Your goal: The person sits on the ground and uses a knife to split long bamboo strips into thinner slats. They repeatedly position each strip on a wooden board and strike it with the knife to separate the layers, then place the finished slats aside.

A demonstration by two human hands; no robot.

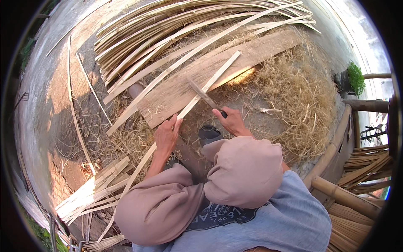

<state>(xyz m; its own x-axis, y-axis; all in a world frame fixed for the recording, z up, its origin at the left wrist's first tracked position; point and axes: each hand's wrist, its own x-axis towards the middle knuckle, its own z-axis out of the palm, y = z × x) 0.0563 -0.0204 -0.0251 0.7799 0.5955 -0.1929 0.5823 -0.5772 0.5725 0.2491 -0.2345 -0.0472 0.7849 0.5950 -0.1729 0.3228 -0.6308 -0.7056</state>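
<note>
A long pale bamboo strip (pixel 221 70) slants across a wide wooden board (pixel 184 88); its near end runs back past my left forearm. My left hand (pixel 167 133) is closed round this strip just short of the board's near edge. In my right hand (pixel 233 122) is a knife (pixel 202 94), gripped by its dark handle. The blade crosses over the strip and points up and to the left. Whether the edge touches the strip I cannot tell.
Many split bamboo strips (pixel 138 46) lie stacked beyond the board. Curly shavings (pixel 294 101) heap up at the right. More strips (pixel 94 189) lie at the lower left. Bamboo poles (pixel 331 143) form a frame on the right, near a green plant (pixel 356 78).
</note>
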